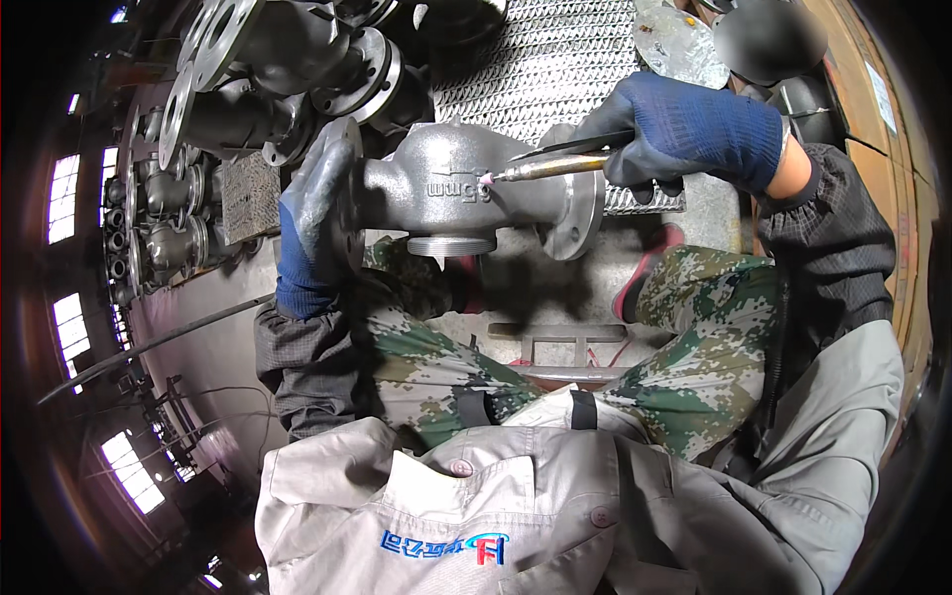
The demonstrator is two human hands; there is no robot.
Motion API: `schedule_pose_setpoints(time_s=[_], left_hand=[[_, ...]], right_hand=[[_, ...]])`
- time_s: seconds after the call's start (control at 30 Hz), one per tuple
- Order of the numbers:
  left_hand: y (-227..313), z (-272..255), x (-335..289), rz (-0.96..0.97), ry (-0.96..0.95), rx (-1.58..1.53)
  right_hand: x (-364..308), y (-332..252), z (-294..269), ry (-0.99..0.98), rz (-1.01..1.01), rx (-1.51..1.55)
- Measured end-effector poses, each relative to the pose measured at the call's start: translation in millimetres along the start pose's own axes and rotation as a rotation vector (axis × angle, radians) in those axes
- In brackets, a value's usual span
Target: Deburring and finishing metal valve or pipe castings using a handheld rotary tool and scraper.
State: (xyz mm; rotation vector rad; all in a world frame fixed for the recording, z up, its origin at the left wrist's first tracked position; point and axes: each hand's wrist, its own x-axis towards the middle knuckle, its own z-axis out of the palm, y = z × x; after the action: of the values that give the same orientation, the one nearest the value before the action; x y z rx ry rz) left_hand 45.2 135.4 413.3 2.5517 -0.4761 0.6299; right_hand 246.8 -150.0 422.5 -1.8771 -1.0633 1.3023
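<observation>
A grey cast-metal valve body (426, 183) with a flange at each end lies across in front of me, its threaded neck (453, 245) pointing toward me. My left hand (315, 208), in a blue glove with a grey coated palm, is closed around the left flange. My right hand (674, 134), gloved the same way, grips a slim pencil-type grinder (550, 168). Its small pinkish stone tip (486, 179) is at the raised markings on the body's side; whether it touches cannot be made out. A dark strip, perhaps the grinder's lever, runs along its upper side.
More flanged valve bodies (248, 119) are piled at the far left, others (174, 208) stacked behind. A ridged metal mat (540, 64) lies beyond the work. Along the right runs a wooden board (873, 109). Between my feet sits a metal frame (560, 347); a thin rod (159, 347) slants at left.
</observation>
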Motion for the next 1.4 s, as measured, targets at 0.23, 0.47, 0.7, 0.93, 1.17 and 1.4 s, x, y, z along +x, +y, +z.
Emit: schedule_pose_setpoints(time_s=[0.23,0.47,0.7,0.93,1.17,1.4], left_hand=[[2.6,-4.8,3.5,-0.109,-0.076,0.066],[-2.9,-5.1,3.0,-0.105,-0.09,0.132],[13.1,0.1,11.0,-0.446,-0.004,-0.201],[-1.1,-3.5,1.5,-0.146,-0.093,0.035],[-9.5,-3.4,-7.2,-0.181,-0.094,0.044],[-3.4,-1.2,-4.6,-0.348,-0.047,-0.101]], right_hand=[[7.9,0.1,-4.1,-0.035,-0.01,-0.14],[6.4,-3.7,-6.4,-0.055,0.031,-0.139],[3.5,-2.7,-7.9,-0.055,0.022,-0.126],[4.3,6.1,-8.8,-0.056,0.032,-0.104],[1.7,15.9,-2.9,-0.029,-0.012,-0.051],[-5.0,17.2,2.6,-0.03,0.013,-0.023]])
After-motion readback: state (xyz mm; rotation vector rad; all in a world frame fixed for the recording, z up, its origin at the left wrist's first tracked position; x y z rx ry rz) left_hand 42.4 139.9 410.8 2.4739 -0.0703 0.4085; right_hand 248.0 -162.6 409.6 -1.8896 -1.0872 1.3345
